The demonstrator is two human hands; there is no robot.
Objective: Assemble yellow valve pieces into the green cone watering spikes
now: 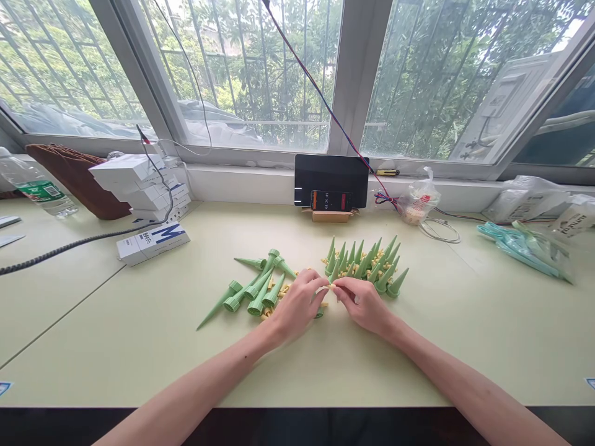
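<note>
My left hand (300,303) and my right hand (367,305) meet at the middle of the table, fingertips nearly touching. Between them is a small yellow plastic valve (331,286), pinched by my right fingers. My left fingers are closed too, but what they grip is hidden. Left of my left hand lies a loose pile of green watering spikes (253,288), with yellow valves (284,289) among them. Behind my right hand, green spikes fitted with yellow parts (367,263) stand points up in a tight group. A green cap (319,314) shows partly beneath my left hand.
A phone (331,201) leans on a black tablet (331,170) by the window. White boxes (153,243) and a bottle (44,189) are at left, with a dark cable (83,241) crossing the table. Plastic bags (418,201) and teal items (520,248) lie at right.
</note>
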